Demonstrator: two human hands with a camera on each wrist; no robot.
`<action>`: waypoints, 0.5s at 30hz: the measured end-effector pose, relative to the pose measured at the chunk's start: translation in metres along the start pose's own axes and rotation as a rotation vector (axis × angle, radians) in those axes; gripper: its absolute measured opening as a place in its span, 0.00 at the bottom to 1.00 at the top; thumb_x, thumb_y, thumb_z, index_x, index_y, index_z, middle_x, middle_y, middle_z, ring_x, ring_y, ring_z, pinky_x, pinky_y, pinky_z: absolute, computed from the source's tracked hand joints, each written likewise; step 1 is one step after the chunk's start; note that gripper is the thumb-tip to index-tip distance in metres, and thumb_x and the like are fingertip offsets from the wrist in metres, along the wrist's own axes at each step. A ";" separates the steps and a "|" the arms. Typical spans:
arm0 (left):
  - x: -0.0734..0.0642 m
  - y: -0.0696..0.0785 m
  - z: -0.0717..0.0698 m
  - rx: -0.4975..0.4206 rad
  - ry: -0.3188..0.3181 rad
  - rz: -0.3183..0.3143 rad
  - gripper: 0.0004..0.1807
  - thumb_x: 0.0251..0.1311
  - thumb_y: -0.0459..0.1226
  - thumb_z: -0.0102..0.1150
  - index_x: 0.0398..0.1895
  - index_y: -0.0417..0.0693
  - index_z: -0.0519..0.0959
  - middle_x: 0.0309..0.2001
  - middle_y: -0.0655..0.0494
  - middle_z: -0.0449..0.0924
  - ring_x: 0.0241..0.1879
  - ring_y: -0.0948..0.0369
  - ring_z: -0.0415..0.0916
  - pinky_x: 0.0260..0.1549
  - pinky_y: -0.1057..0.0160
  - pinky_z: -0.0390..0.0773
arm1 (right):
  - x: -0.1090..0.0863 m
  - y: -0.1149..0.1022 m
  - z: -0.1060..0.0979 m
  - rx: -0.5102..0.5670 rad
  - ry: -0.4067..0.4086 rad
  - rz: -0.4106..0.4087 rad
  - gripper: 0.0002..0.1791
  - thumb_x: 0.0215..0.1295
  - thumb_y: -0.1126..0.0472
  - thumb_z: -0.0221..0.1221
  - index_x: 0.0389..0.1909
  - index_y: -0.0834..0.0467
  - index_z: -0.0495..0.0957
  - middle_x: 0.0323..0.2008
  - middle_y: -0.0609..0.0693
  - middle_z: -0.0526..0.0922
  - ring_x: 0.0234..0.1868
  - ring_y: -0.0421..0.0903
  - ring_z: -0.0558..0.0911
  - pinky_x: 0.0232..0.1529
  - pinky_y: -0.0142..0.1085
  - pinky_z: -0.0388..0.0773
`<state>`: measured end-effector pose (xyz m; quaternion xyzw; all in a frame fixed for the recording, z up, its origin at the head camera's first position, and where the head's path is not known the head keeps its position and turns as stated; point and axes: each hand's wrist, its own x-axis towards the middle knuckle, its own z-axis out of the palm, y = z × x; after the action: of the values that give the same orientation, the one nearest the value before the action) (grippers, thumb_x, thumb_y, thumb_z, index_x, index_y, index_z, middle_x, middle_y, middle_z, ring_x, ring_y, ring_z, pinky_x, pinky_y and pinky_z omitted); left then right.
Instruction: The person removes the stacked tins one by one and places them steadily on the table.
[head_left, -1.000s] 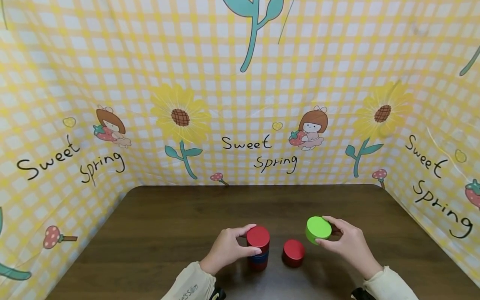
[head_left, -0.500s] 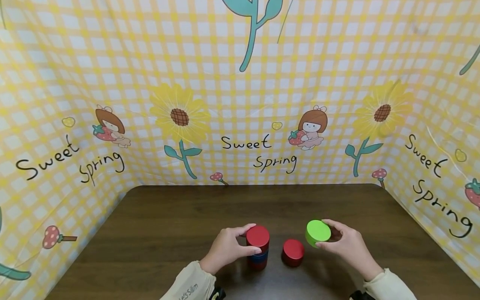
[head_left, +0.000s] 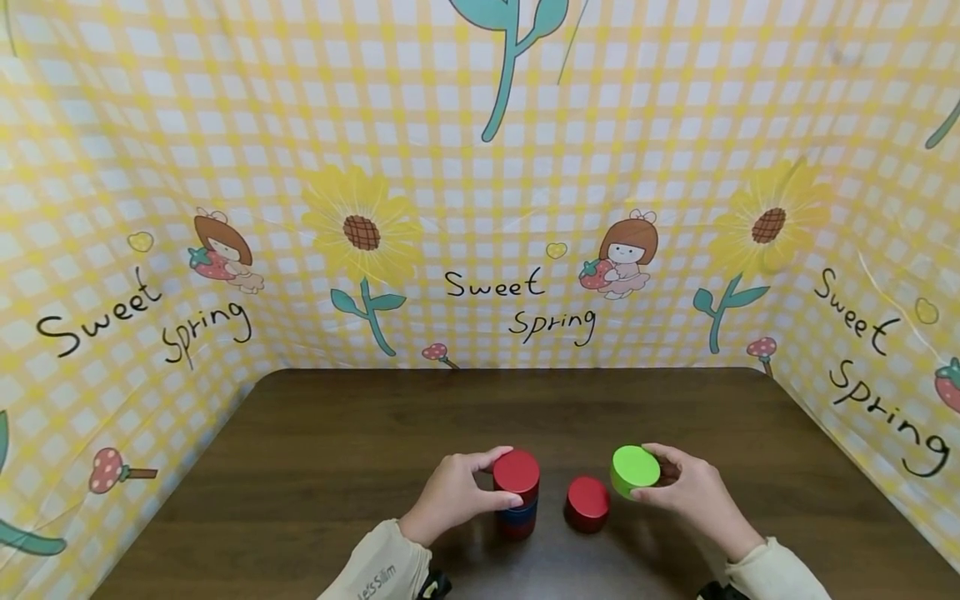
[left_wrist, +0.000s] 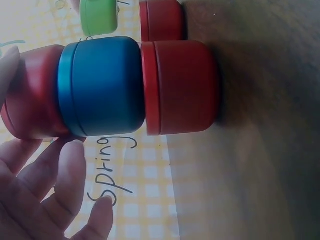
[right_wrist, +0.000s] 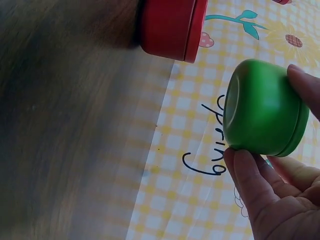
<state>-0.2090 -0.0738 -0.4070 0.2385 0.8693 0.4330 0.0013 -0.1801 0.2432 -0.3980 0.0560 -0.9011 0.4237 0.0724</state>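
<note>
My left hand (head_left: 453,496) grips a round red tin (head_left: 517,472) at the top of an upright stack. Under it sit a blue tin (left_wrist: 102,87) and, on the table, another red tin (left_wrist: 185,87). In the left wrist view the top tin meets the blue one at a slight tilt. My right hand (head_left: 697,492) pinches a lime-green tin (head_left: 636,468) between thumb and fingers. This green tin is in the air, to the right of a lone red tin (head_left: 587,500) and apart from it.
A dark wooden table (head_left: 360,425) carries the tins. Yellow-and-white checked cloth (head_left: 480,200) with printed flowers and lettering rises behind it and along both sides.
My right hand has lowered the green tin a little, drawing it slightly nearer to me. The left hand keeps its hold on the top red tin, and the stack has not moved.
</note>
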 end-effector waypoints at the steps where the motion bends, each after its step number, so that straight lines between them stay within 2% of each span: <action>1: 0.000 0.000 0.000 -0.002 -0.003 -0.001 0.33 0.48 0.48 0.73 0.59 0.45 0.78 0.45 0.49 0.84 0.46 0.55 0.79 0.42 0.54 0.78 | 0.000 0.001 0.000 0.001 -0.007 0.002 0.34 0.43 0.61 0.75 0.53 0.69 0.76 0.42 0.58 0.84 0.38 0.47 0.83 0.36 0.33 0.78; 8: -0.001 0.000 -0.001 -0.012 -0.018 -0.008 0.34 0.48 0.47 0.73 0.59 0.44 0.77 0.47 0.48 0.83 0.47 0.54 0.79 0.42 0.54 0.78 | 0.000 0.006 0.002 -0.006 -0.021 0.004 0.34 0.42 0.63 0.76 0.53 0.70 0.76 0.41 0.58 0.84 0.39 0.47 0.83 0.35 0.33 0.77; 12: 0.000 0.000 -0.001 -0.033 -0.020 -0.006 0.34 0.48 0.46 0.73 0.59 0.44 0.77 0.47 0.47 0.83 0.48 0.53 0.79 0.45 0.48 0.77 | 0.000 0.005 0.003 -0.004 -0.022 0.004 0.35 0.41 0.64 0.76 0.53 0.71 0.75 0.42 0.59 0.84 0.39 0.48 0.84 0.35 0.32 0.78; 15: 0.000 0.000 -0.002 -0.036 -0.023 -0.008 0.34 0.49 0.47 0.73 0.59 0.44 0.77 0.47 0.47 0.83 0.48 0.53 0.79 0.46 0.47 0.77 | -0.001 0.004 0.003 -0.006 -0.024 0.007 0.36 0.41 0.64 0.76 0.53 0.71 0.75 0.42 0.59 0.84 0.39 0.49 0.84 0.35 0.33 0.78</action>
<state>-0.2093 -0.0749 -0.4059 0.2398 0.8622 0.4459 0.0172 -0.1806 0.2436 -0.4034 0.0574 -0.9034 0.4207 0.0604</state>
